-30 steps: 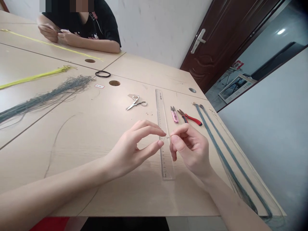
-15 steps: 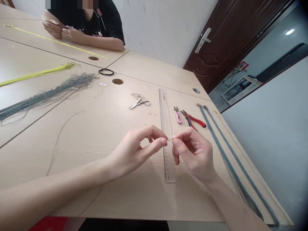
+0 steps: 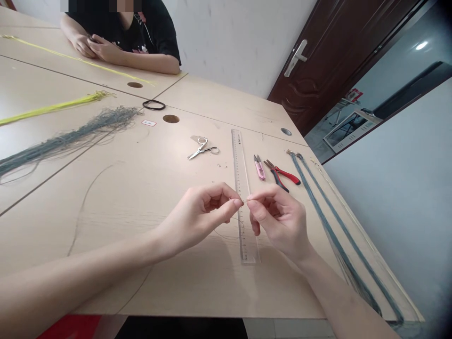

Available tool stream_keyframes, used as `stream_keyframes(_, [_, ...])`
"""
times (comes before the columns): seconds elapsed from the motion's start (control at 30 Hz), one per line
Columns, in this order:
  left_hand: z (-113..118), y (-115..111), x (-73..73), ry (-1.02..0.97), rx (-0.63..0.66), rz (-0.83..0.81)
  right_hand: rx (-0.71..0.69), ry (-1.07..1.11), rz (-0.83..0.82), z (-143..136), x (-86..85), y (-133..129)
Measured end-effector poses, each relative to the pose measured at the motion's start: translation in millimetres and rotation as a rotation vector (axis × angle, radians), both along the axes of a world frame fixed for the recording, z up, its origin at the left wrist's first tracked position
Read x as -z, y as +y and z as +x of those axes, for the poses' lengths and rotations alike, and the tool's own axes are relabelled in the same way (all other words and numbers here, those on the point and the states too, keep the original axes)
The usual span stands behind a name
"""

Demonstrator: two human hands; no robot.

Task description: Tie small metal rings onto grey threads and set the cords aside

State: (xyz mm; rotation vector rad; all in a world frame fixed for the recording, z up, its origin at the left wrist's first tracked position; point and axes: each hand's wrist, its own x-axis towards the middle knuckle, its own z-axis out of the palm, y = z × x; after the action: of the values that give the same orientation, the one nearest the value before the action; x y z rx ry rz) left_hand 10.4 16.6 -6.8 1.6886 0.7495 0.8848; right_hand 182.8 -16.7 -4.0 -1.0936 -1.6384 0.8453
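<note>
Over the clear ruler [image 3: 251, 252], my left hand [image 3: 201, 212] pinches a thin thread [image 3: 245, 201] between thumb and forefinger. My right hand [image 3: 284, 221] pinches the same fine strand a short way to the right, the fingertips of both hands nearly meeting. A faint loop of the strand hangs below the left fingers. What sits right at the fingertips is too small to make out. Beyond my right hand lie pink thread snips [image 3: 259, 167] and red-and-black pliers [image 3: 282, 175]. Small silver scissors [image 3: 202, 149] lie left of the ruler.
A grey-blue thread bundle [image 3: 70, 141] and a yellow bundle [image 3: 52, 109] lie at left. More grey-blue strands [image 3: 326, 230] run along the right edge. A black band [image 3: 154, 104] lies near a round table hole [image 3: 171, 119]. Across the table [image 3: 169, 292] sits a person [image 3: 155, 37].
Both hands have shifted slightly left and up, still pinching. A loop of thread now shows below my left fingers. The person opposite has lowered their hands a little.
</note>
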Motion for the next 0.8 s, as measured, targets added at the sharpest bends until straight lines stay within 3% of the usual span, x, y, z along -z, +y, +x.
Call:
stream_keyframes(0.33, [-0.1, -0.4, 4.1, 0.095, -0.094, 0.18, -0.075, 0.004, -0.203, 0.9, -7.2, -3.8])
stream_keyframes(0.53, [-0.3, -1.9, 5.5, 0.107, -0.109, 0.242, -0.027, -0.014, -0.15, -1.4, -8.0, -6.7])
stream_keyframes(0.8, [0.0, -2.3, -1.1, 0.004, -0.056, 0.167, -0.011, -0.027, -0.064, -2.8, -7.4, -6.3])
